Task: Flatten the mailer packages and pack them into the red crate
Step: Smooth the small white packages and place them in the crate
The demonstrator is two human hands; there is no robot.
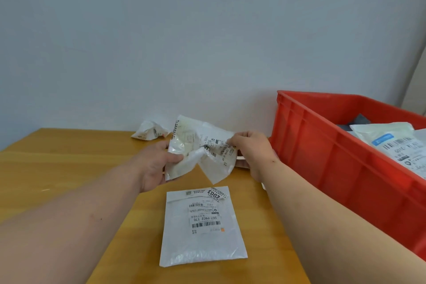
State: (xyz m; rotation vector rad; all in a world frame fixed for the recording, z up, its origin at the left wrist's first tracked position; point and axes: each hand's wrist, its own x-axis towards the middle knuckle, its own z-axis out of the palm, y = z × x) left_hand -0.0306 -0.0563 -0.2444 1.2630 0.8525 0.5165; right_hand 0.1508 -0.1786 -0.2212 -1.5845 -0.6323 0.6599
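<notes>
My left hand [159,166] and right hand [250,153] pinched a crumpled mailer [198,145] above the table [69,163], beside the red crate [322,157]

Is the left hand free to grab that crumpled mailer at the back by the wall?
Probably not yet. The left hand and right hand both grip a creased mailer. The table path to the crumpled mailer looks open.

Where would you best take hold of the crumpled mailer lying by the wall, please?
Probably at the raised peak of the crumpled mailer, coming from above and the near side. It sits bunched into a hump against the wall, so its edges are tucked under, and the wall blocks any approach from behind.
</notes>
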